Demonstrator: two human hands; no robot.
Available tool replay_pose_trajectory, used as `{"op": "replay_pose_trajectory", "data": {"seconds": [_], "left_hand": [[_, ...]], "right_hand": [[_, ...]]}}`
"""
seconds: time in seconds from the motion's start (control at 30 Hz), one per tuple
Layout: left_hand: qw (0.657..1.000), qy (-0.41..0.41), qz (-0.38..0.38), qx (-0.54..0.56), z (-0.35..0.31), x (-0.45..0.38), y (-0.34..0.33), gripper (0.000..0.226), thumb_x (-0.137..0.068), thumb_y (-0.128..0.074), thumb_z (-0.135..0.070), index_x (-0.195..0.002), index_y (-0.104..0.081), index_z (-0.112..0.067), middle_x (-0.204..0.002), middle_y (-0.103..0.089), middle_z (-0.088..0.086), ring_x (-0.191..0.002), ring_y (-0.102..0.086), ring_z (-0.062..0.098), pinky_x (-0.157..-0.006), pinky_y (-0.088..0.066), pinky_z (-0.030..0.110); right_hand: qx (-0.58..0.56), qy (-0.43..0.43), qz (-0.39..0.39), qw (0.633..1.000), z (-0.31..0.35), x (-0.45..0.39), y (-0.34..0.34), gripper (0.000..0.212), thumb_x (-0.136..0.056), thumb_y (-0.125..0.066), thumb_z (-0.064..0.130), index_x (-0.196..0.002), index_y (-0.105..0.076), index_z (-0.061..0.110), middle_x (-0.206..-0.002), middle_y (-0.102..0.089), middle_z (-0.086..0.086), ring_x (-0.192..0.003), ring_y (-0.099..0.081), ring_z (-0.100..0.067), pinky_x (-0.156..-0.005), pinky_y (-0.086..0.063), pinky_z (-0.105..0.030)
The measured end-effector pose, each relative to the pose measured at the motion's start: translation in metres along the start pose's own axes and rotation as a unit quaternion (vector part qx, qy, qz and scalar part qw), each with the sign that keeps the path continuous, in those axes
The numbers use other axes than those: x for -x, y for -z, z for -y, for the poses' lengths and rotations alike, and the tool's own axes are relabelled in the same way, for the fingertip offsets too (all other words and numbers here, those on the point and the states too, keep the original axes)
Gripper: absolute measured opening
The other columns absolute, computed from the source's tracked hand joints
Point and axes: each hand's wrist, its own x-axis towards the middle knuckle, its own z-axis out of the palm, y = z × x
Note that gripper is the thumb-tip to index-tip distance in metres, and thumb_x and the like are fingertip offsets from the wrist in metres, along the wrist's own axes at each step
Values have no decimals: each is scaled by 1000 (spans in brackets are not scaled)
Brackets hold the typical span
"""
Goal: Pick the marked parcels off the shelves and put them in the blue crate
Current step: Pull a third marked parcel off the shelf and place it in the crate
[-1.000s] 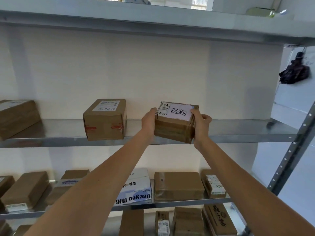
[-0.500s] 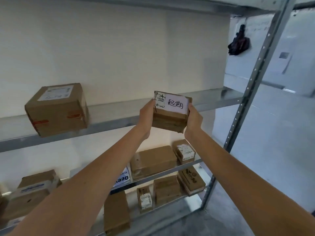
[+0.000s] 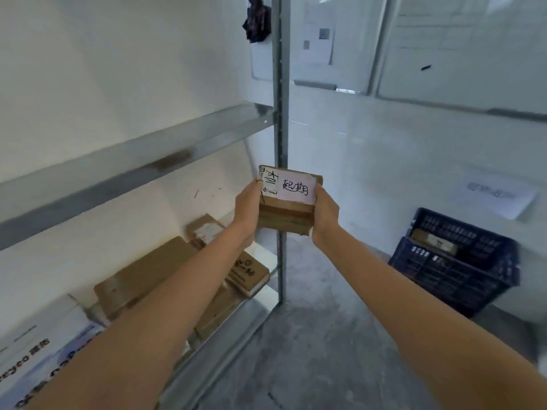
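Note:
A small brown cardboard parcel (image 3: 288, 213) with a white handwritten label on top is held in the air in front of the shelf's upright post. My left hand (image 3: 248, 205) grips its left side and my right hand (image 3: 325, 213) grips its right side. The blue crate (image 3: 460, 267) stands on the floor at the right, against the wall, with a brown parcel (image 3: 435, 241) lying inside it.
The metal shelf unit (image 3: 142, 170) fills the left, its post (image 3: 281, 113) rising through the middle. Several brown parcels (image 3: 145, 276) and a white box (image 3: 38, 350) lie on lower shelves. Grey concrete floor (image 3: 325, 350) stretches between shelf and crate. A paper sheet (image 3: 494, 196) hangs above the crate.
Both hands have carried the marked parcel off the shelf and to the right. The view has swung right and down, bringing the blue crate and floor into sight.

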Motion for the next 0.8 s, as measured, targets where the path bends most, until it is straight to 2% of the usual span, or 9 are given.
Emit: {"op": "replay_pose_trajectory", "data": {"seconds": [0.07,0.1,0.17,0.23,0.33,0.43,0.57,0.7,0.8], "left_hand": [[999,27,34,3,11,-7,-39,32,-99,-40,-34,-101,-69,-21,-98,-72,2,-92,-65,19,-81,-52,31],[998,39,49,4,16,-11,-58,34,-99,-40,-36,-104,-70,-21,-99,-73,2,-93,-67,20,-80,-54,31],[996,46,72,-2,29,-17,-94,37,-100,-38,-35,-107,-70,-20,-96,-73,0,-87,-67,16,-69,-53,26],[996,40,84,-15,42,-23,-128,36,-102,-35,-33,-101,-69,-22,-91,-72,-3,-82,-65,15,-65,-49,23],[993,39,106,-42,62,-34,-174,33,-101,-34,-26,-91,-65,-23,-87,-67,-5,-80,-60,14,-67,-45,25],[985,39,149,-75,84,-50,-213,34,-99,-33,-25,-107,-65,-18,-98,-69,-3,-90,-61,16,-72,-47,25],[972,48,201,-109,104,-83,-270,35,-95,-34,-25,-106,-67,-19,-106,-70,0,-102,-62,22,-84,-47,32],[955,59,261,-126,114,-118,-332,38,-98,-30,-26,-107,-66,-16,-108,-69,0,-102,-62,21,-82,-46,28],[945,72,290,-132,121,-132,-383,38,-102,-28,-25,-111,-63,-16,-107,-66,-1,-92,-59,14,-71,-44,22]], "right_hand": [[-6,-22,-26,999,5,-18,37,32,-95,-46,39,-106,-70,22,-102,-73,-4,-93,-68,-25,-68,-60,-35],[-7,-27,-36,999,7,-26,55,32,-96,-44,40,-106,-70,23,-102,-73,-4,-92,-67,-25,-68,-59,-34],[-2,-25,-59,998,11,-45,87,32,-95,-44,41,-102,-70,23,-104,-73,-5,-98,-68,-29,-79,-59,-45],[5,-28,-83,996,12,-63,118,33,-92,-46,43,-100,-70,22,-105,-73,-6,-101,-68,-31,-80,-55,-51],[8,-36,-113,993,13,-87,160,32,-94,-45,42,-100,-70,21,-109,-72,-8,-99,-67,-31,-81,-55,-49],[-11,-51,-143,988,14,-114,196,31,-99,-41,37,-98,-68,23,-109,-71,-8,-104,-66,-32,-87,-55,-51],[-26,-63,-188,980,23,-154,240,30,-103,-38,37,-93,-64,25,-110,-69,-8,-103,-65,-32,-87,-56,-49],[-24,-54,-236,970,33,-194,281,30,-105,-36,35,-119,-59,22,-113,-66,-5,-103,-63,-26,-71,-56,-34],[-25,-61,-272,960,38,-224,319,34,-103,-38,37,-126,-59,24,-117,-68,-4,-103,-65,-25,-87,-57,-43]]}}
